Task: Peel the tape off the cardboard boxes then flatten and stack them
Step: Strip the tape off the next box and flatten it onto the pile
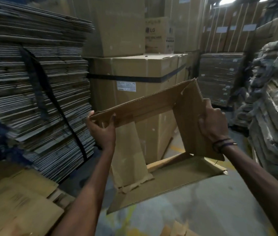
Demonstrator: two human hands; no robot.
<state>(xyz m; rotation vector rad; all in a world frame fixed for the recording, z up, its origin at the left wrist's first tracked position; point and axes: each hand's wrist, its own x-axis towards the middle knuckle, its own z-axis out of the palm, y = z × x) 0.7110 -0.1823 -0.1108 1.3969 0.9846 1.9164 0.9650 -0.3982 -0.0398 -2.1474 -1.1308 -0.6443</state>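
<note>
I hold an opened brown cardboard box (155, 106) in the air at chest height, both ends open so I look straight through it. My left hand (101, 130) grips its upper left corner, thumb on the inside face. My right hand (213, 121) clamps the right side panel near its top edge. The lower flaps (165, 183) hang down and spread toward me, and one long flap (129, 155) dangles on the left. A short strip of tape (128, 187) clings to the bottom fold.
A tall strapped stack of flattened cartons (32, 86) rises on the left. Flat cardboard sheets (15, 201) lie at the lower left. Large sealed boxes (134, 74) stand ahead. Plastic-wrapped bundles (274, 108) crowd the right. Grey floor with yellow lines (203, 210) lies below.
</note>
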